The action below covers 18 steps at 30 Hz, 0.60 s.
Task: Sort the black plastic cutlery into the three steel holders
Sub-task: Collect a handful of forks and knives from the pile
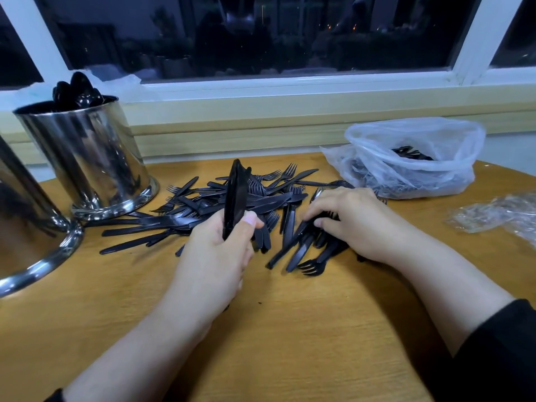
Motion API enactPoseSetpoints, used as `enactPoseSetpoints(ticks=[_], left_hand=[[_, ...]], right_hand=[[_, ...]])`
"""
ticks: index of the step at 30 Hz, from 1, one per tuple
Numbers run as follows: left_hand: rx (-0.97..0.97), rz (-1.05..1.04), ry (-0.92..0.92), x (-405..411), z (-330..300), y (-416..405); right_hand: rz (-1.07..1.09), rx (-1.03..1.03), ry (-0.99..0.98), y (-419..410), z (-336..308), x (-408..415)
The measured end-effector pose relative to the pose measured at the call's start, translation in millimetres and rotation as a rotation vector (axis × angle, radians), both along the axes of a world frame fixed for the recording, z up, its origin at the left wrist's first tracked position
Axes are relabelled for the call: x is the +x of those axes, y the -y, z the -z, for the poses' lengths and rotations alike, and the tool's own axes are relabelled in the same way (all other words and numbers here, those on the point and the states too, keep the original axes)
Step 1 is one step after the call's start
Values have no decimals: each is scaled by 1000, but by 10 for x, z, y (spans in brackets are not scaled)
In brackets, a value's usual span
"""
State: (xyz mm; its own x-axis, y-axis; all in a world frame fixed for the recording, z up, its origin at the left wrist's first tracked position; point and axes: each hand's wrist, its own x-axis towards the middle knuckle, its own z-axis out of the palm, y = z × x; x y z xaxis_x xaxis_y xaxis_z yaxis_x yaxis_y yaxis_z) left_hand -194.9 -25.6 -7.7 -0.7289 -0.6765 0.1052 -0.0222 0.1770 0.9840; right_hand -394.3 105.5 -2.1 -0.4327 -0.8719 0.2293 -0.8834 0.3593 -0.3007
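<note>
A loose pile of black plastic knives and forks [220, 204] lies on the wooden table [290, 329]. My left hand [217, 253] grips a bundle of black knives [235, 192] held upright above the pile. My right hand [353, 221] rests palm down on several forks and knives [304, 250] at the pile's right side, fingers curled over them. A steel holder [87, 158] at the back left holds black spoons [77, 91]. Part of a second steel holder [26, 227] shows at the left edge. A third holder is not in view.
A clear plastic bag [414, 158] with more black cutlery inside sits at the back right. Crumpled clear wrap [499, 213] lies at the right edge. A window sill [290, 111] and dark window run along the back.
</note>
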Motion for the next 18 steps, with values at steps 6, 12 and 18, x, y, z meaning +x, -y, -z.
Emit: enactPoseSetpoints(ticks=[6, 12, 18], left_hand=[[-15, -29, -23, 33, -66, 61], [-22, -45, -32, 52, -110, 69], [-27, -29, -22, 39, -96, 63]], right_hand=[[-12, -157, 56, -63, -59, -9], [-28, -384, 189, -89, -167, 146], [71, -599, 504, -65, -225, 264]])
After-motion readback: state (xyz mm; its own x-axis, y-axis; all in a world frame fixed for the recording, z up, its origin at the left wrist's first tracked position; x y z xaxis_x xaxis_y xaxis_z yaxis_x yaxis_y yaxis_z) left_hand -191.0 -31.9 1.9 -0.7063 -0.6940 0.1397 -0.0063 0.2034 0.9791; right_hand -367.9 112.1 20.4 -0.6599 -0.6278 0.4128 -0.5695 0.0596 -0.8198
